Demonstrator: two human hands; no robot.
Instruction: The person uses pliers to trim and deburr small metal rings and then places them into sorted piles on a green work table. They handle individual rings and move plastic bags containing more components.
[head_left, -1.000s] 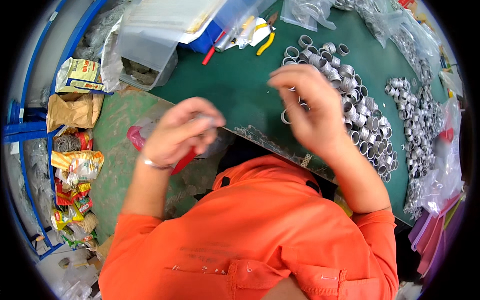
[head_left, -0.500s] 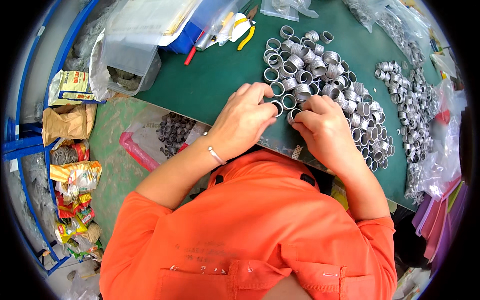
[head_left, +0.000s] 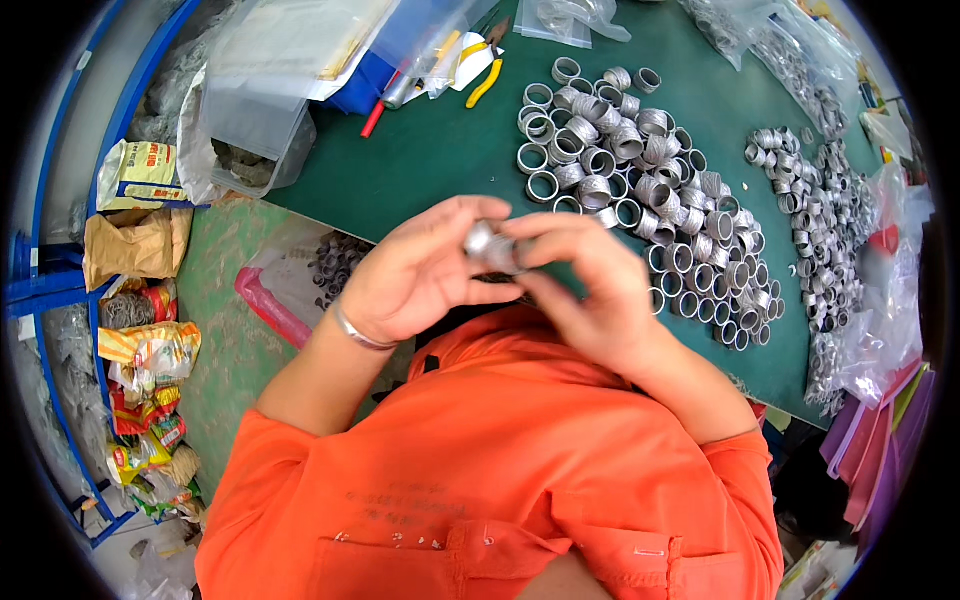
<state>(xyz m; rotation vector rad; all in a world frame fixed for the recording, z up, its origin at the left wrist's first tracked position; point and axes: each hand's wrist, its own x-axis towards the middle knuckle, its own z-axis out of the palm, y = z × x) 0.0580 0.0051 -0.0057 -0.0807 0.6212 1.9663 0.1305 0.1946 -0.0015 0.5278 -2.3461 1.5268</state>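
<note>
My left hand [head_left: 410, 268] is turned partly palm up at the table's front edge, its thumb and fingers closed round short silvery metal rings [head_left: 492, 248]. From the other side, the fingertips of my right hand [head_left: 592, 280] pinch the same rings. Motion smears them, so I cannot tell exactly how many are held. Just beyond my hands, a heap of similar grey rings [head_left: 627, 142] with a textured outer face spreads over the green tabletop [head_left: 430, 165]. Some stand on edge, others lie on their sides.
Yellow-handled pliers [head_left: 485, 85] and a red-handled tool [head_left: 373, 118] lie at the back. A clear plastic bin [head_left: 290, 150] stands at the left corner. More rings [head_left: 825, 230] are piled at the right beside plastic bags [head_left: 885, 310]. Blue shelving [head_left: 60, 290] holds packets at far left.
Both hands have come away from the ring heap, moving left and toward my body. They have met, with metal rings now held between them.
</note>
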